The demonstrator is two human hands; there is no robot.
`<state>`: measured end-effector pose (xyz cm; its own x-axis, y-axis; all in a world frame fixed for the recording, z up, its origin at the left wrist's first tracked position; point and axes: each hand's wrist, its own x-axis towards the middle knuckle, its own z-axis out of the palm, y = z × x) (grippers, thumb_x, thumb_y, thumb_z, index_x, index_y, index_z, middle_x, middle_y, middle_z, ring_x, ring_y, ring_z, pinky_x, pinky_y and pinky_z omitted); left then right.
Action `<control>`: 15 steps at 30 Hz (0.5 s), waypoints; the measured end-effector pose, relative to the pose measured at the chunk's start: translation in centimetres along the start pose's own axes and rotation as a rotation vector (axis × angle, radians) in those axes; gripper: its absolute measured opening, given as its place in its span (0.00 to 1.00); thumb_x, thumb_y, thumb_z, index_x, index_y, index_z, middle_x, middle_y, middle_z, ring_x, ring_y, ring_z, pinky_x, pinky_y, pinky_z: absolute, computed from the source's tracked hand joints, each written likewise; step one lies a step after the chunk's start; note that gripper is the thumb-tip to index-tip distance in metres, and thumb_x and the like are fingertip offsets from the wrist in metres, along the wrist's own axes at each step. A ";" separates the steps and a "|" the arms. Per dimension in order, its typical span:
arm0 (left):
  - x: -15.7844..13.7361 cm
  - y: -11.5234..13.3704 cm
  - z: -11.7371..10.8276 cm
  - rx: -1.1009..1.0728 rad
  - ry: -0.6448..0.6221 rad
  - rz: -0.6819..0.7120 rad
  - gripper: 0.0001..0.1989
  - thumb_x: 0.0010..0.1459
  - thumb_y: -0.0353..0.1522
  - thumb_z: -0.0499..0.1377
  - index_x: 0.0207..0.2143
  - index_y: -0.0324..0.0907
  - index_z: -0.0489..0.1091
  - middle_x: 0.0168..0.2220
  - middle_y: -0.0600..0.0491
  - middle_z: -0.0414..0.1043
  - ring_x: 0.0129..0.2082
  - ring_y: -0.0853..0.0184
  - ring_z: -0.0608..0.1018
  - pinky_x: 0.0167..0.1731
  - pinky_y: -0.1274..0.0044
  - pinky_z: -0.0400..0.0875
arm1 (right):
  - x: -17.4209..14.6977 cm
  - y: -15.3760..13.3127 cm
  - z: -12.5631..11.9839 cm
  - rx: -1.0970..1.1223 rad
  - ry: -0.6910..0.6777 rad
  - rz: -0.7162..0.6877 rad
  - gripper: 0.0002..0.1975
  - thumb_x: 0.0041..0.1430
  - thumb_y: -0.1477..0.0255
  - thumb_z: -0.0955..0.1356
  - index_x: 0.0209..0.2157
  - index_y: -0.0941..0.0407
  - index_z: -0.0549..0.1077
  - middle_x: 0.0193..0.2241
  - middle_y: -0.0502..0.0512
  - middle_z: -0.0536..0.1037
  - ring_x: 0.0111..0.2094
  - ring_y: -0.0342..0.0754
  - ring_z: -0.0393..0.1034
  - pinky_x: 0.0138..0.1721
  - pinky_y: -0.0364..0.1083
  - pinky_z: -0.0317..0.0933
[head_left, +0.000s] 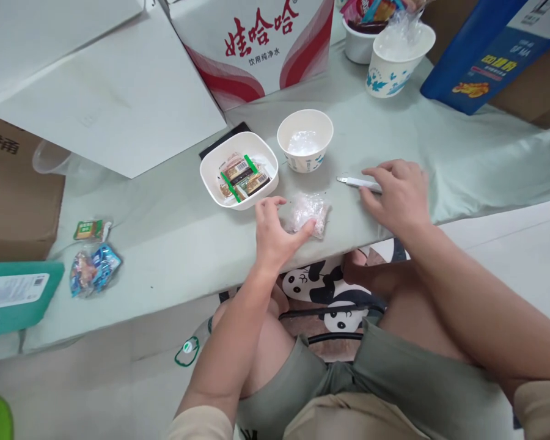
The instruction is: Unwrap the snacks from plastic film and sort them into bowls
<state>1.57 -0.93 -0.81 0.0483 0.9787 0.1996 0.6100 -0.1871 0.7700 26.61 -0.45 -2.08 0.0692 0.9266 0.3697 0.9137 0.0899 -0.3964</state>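
My left hand [278,235] has its thumb on the near edge of a crinkled clear plastic packet [308,214]; the other fingers are apart from the thumb, left of the packet. Between the thumb and index finger of my right hand [398,192] is a slim white utility knife [360,182], its tip pointing left and its rear end hidden by the hand. Behind my left hand stands a white square bowl [206,174] with several wrapped snack packets [245,177] in it. A paper cup [305,160] holding clear plastic stands behind the packet.
A red-and-white carton [261,55] and a white box [105,91] stand behind. Farther right are a filled paper cup [389,76] and a blue package [476,67]. Small snack packets [94,269] lie on the left, near a green pouch [18,299]. The table's front edge runs below my hands.
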 end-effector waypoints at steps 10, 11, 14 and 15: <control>0.9 -1.3 -0.9 -0.409 -0.072 -0.284 0.06 0.57 0.35 0.59 0.29 0.43 0.68 0.28 0.56 0.69 0.29 0.70 0.73 0.31 0.78 0.72 | -0.4 -6.3 3.3 0.376 -0.307 -0.352 0.30 0.56 0.73 0.64 0.61 0.57 0.67 0.60 0.66 0.72 0.59 0.62 0.67 0.58 0.61 0.60; 1.0 -1.5 -1.1 -0.462 -0.066 -0.334 0.06 0.56 0.35 0.59 0.29 0.43 0.68 0.27 0.56 0.69 0.28 0.71 0.73 0.29 0.78 0.72 | -0.2 -6.4 3.5 0.385 -0.328 -0.353 0.31 0.54 0.74 0.64 0.62 0.58 0.67 0.57 0.66 0.75 0.56 0.62 0.69 0.57 0.60 0.62; 1.1 -1.8 -1.7 -0.515 -0.024 -0.424 0.07 0.55 0.35 0.59 0.27 0.43 0.66 0.26 0.56 0.69 0.27 0.71 0.73 0.24 0.81 0.71 | 0.3 -6.4 3.8 0.388 -0.343 -0.326 0.33 0.52 0.76 0.63 0.62 0.59 0.68 0.44 0.64 0.78 0.45 0.58 0.71 0.49 0.56 0.65; 1.1 -1.9 -2.0 -0.513 -0.011 -0.434 0.07 0.55 0.35 0.59 0.26 0.43 0.66 0.26 0.57 0.68 0.26 0.72 0.73 0.23 0.81 0.70 | 0.4 -6.3 3.7 0.385 -0.333 -0.314 0.31 0.53 0.77 0.62 0.60 0.59 0.70 0.42 0.63 0.77 0.43 0.57 0.71 0.47 0.55 0.65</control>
<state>-1.10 0.31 -0.87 -0.1069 0.9744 -0.1976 0.1231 0.2102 0.9699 19.37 0.71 -2.59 -0.3669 0.8931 0.2603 0.6550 0.4467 -0.6095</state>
